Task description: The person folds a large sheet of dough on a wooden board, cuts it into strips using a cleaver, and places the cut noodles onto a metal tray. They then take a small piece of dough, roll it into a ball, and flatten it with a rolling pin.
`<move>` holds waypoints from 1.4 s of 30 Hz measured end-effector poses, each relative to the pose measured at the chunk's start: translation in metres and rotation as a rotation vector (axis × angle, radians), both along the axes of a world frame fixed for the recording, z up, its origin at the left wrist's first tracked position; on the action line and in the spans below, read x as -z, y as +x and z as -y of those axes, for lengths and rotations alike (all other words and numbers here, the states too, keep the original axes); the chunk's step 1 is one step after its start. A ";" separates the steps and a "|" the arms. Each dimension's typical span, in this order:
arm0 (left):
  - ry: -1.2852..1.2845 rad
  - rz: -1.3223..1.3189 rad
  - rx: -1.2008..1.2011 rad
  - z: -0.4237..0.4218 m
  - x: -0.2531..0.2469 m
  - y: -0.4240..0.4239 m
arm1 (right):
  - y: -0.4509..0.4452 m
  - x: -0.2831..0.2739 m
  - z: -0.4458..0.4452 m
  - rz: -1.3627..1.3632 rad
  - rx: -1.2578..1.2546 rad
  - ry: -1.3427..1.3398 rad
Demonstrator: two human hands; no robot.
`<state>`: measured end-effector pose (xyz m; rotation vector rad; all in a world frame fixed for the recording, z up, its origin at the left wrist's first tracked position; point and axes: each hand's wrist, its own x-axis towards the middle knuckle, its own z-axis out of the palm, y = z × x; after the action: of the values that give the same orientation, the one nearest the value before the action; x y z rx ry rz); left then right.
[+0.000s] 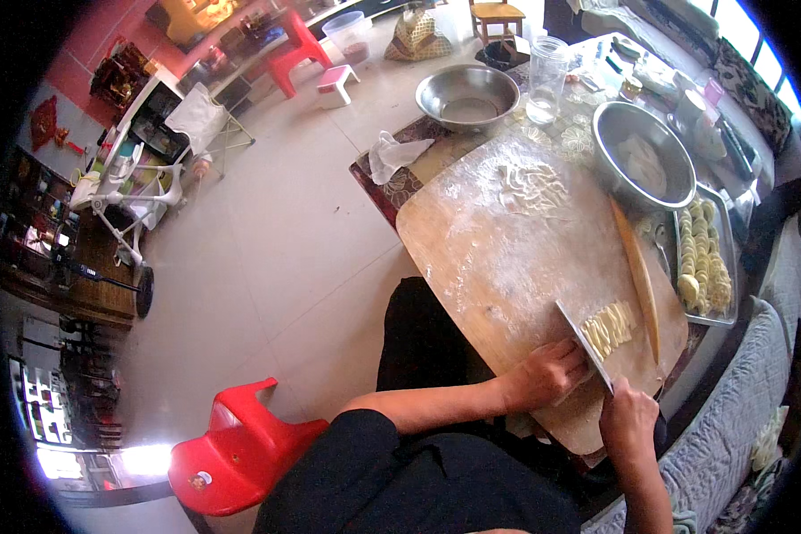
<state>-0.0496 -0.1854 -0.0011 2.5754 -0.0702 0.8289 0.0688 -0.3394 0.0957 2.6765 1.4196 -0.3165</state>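
Note:
My right hand [629, 415] is closed around the handle of a kitchen cleaver [585, 347], whose blade stands on edge over a floured wooden board [467, 267]. My left hand [551, 372] lies at the left side of the blade, fingers bent; what is under them is mostly hidden. Cut dough strips [607, 328] lie side by side just right of the blade. A loose heap of floured noodles [535, 189] rests on the far part of the board. A tapered wooden rolling pin [635, 274] lies along the board's right side.
Right of the board stands a metal tray [734, 267] of dumplings, with a spoon [661, 241] beside it. Steel bowls [643, 157] [468, 98] and a clear plastic jar [546, 80] stand behind. A plastic bag [398, 157] lies on the table corner; a red plastic stool [240, 454] is at my left.

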 end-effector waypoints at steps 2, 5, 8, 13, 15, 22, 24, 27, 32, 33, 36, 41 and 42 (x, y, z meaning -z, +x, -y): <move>0.018 -0.051 0.001 -0.004 0.002 0.000 | 0.006 0.001 -0.012 -0.010 -0.023 0.032; 0.042 -0.096 -0.006 -0.003 0.004 -0.002 | 0.012 -0.003 -0.007 -0.055 0.005 0.125; 0.013 -0.059 -0.006 -0.002 0.016 -0.003 | -0.001 -0.030 0.001 -0.080 0.060 0.054; -0.011 -0.057 -0.001 0.000 0.010 -0.003 | -0.005 -0.026 0.007 -0.066 -0.043 -0.036; 0.014 0.030 -0.017 -0.001 0.003 0.000 | -0.004 -0.012 0.001 -0.029 -0.031 -0.075; -0.034 -0.153 0.020 -0.002 0.006 -0.007 | 0.004 -0.009 -0.016 -0.039 -0.042 0.123; -0.024 -0.066 0.019 -0.002 0.010 -0.006 | -0.003 -0.021 -0.003 -0.063 -0.043 0.075; 0.018 0.053 -0.004 -0.004 0.012 -0.005 | -0.011 -0.030 0.005 -0.101 -0.044 0.008; 0.006 0.073 -0.031 -0.002 0.006 -0.005 | -0.005 0.000 -0.005 -0.045 -0.031 0.011; 0.002 0.039 -0.020 -0.002 0.005 -0.006 | -0.004 0.001 -0.010 -0.048 -0.041 0.037; -0.030 -0.009 0.024 -0.003 0.008 -0.007 | 0.001 0.000 -0.015 -0.054 -0.052 0.104; -0.052 -0.011 0.024 0.001 0.027 -0.011 | -0.013 -0.020 0.013 -0.088 -0.065 0.102; 0.003 -0.008 -0.007 0.000 0.033 -0.013 | -0.017 -0.023 0.013 -0.095 -0.063 0.089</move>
<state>-0.0626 -0.1855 -0.0342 2.5830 -0.0606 0.8219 0.0521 -0.3525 0.1188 2.7130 1.5773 -0.3895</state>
